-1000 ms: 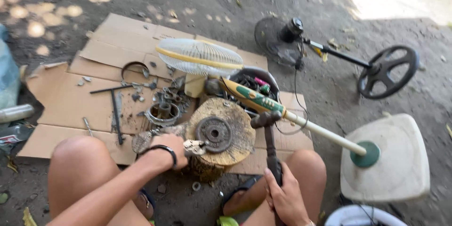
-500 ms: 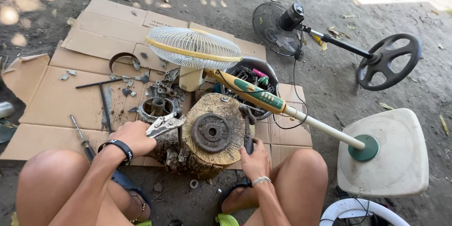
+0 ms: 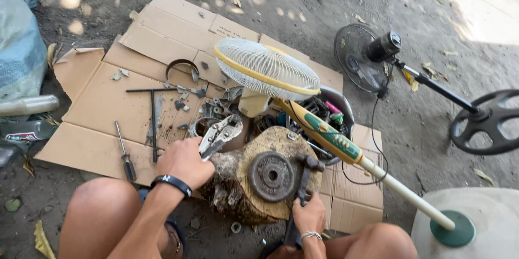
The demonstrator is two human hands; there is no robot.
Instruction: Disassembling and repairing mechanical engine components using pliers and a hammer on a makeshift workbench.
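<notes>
Head view: two hands at a tree-stump block

Left hand (image 3: 184,162), grip clenched on silver locking pliers (image 3: 219,136), rests at the left edge of the pale wooden stump (image 3: 246,189). Right hand (image 3: 309,217), grip clenched on a dark-handled hammer (image 3: 303,183), holds its head just beside the rusty round metal disc (image 3: 271,176) lying atop the stump. Flattened brown cardboard (image 3: 102,108) lies beneath, with a toppled cream standing fan (image 3: 266,69) behind
</notes>
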